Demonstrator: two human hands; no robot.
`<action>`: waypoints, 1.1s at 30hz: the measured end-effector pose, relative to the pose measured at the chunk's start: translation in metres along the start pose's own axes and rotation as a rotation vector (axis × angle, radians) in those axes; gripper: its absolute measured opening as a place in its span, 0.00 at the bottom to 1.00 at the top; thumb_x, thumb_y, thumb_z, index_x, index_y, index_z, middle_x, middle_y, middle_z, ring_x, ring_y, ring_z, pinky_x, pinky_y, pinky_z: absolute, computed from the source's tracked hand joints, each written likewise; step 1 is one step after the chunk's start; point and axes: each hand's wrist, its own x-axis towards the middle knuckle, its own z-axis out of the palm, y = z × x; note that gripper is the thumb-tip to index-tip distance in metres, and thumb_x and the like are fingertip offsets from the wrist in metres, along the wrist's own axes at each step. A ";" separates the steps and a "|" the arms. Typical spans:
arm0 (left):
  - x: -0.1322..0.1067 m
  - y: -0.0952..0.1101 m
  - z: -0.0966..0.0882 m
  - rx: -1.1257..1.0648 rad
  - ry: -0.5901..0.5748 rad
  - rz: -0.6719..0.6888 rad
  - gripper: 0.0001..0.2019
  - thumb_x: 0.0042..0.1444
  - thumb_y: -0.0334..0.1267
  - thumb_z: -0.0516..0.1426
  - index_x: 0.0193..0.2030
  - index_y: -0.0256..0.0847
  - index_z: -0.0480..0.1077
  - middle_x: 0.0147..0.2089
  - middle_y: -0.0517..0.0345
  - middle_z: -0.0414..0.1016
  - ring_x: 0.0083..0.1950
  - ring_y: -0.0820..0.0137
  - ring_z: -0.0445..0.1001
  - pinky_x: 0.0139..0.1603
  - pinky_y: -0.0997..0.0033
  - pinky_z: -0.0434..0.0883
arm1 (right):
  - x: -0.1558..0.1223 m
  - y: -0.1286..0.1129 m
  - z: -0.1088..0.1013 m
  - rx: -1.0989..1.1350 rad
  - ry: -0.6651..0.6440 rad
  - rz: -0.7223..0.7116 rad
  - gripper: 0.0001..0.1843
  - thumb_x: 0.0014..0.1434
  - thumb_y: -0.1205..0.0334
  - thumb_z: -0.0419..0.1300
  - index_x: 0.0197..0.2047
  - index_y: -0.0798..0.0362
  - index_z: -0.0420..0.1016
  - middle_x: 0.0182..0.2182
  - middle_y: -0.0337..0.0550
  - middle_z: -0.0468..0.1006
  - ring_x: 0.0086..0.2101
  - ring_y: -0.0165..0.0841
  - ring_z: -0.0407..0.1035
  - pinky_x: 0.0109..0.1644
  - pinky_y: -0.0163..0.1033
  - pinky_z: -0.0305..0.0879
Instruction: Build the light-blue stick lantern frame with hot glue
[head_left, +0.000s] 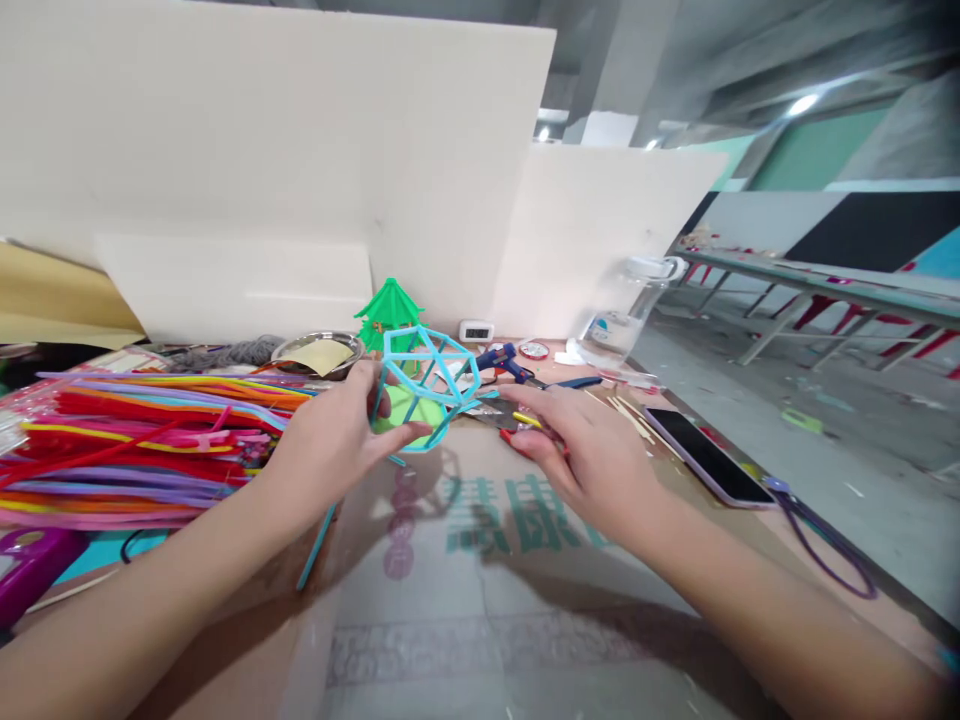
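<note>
My left hand [341,425] is closed on a light blue open frame [427,360], built of thin sticks joined into a many-sided cage. Its thumb and fingers grip the frame's left side, above the table. To the right, my right hand [581,445] hovers with index finger and thumb apart and nothing visible between them. Its index fingertip is close to a short light blue stick [487,396], and I cannot tell whether they touch. Scissors [491,418] lie partly hidden behind that hand. A loose blue stick [316,548] rests below my left wrist.
Pipe cleaners [150,440] in many colours are heaped on the left. Behind the frame stand a green roofed model [390,315], a metal dish [352,350], a small digital clock [476,330] and a blue glue gun [504,358]. A phone [709,455] and a clear bottle [619,320] are on the right.
</note>
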 end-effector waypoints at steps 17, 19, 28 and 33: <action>-0.008 0.012 -0.009 0.085 -0.059 -0.025 0.23 0.55 0.62 0.54 0.42 0.44 0.58 0.27 0.61 0.69 0.28 0.59 0.73 0.26 0.70 0.55 | 0.001 0.000 -0.003 -0.305 0.072 -0.173 0.15 0.68 0.55 0.53 0.49 0.57 0.73 0.29 0.43 0.76 0.34 0.34 0.70 0.38 0.38 0.61; -0.008 0.012 -0.008 0.080 -0.051 -0.021 0.24 0.54 0.62 0.54 0.42 0.44 0.58 0.28 0.60 0.69 0.28 0.59 0.74 0.26 0.70 0.56 | 0.001 0.000 -0.002 -0.294 0.067 -0.173 0.15 0.68 0.55 0.54 0.49 0.57 0.73 0.29 0.44 0.76 0.34 0.34 0.70 0.38 0.39 0.61; -0.008 0.012 -0.008 0.091 -0.041 -0.002 0.23 0.55 0.62 0.54 0.41 0.44 0.58 0.28 0.59 0.70 0.29 0.58 0.74 0.26 0.70 0.57 | 0.003 -0.001 -0.003 -0.317 0.076 -0.216 0.12 0.68 0.57 0.54 0.46 0.56 0.74 0.26 0.41 0.73 0.31 0.33 0.67 0.35 0.39 0.56; -0.008 0.012 -0.010 0.072 -0.041 -0.008 0.23 0.54 0.62 0.55 0.40 0.44 0.58 0.28 0.60 0.70 0.28 0.59 0.74 0.25 0.70 0.56 | 0.001 0.000 -0.002 -0.285 0.082 -0.207 0.14 0.68 0.55 0.54 0.47 0.56 0.73 0.27 0.41 0.74 0.31 0.33 0.67 0.35 0.39 0.57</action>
